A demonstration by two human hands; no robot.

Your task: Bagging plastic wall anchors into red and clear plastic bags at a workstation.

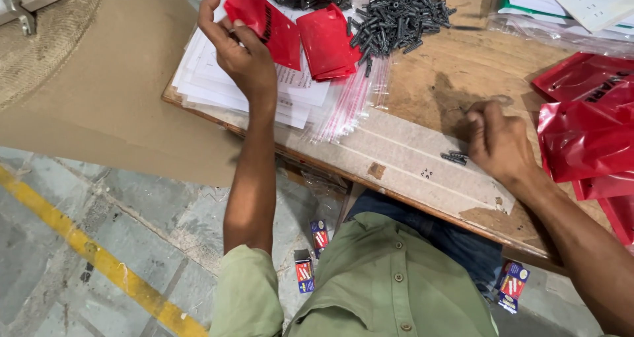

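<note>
My left hand (239, 51) reaches out over a stack of white paper sheets (205, 79) and pinches the edge of a red plastic pouch (263, 21). A second red pouch (327, 43) lies just to its right. Behind them sits a heap of dark grey wall plugs (396, 16). My right hand (498, 141) rests on the wooden table (436, 79) with fingers curled, touching a few loose dark plugs (454, 157) near the table's front edge. Whether it holds any I cannot make out.
Clear zip bags with red strips (347, 106) lie beside the papers. More red pouches (584, 132) pile up at the right. Brown cardboard (99, 99) covers the left. Small printed boxes (310, 258) lie on the concrete floor, which has a yellow line (86, 251).
</note>
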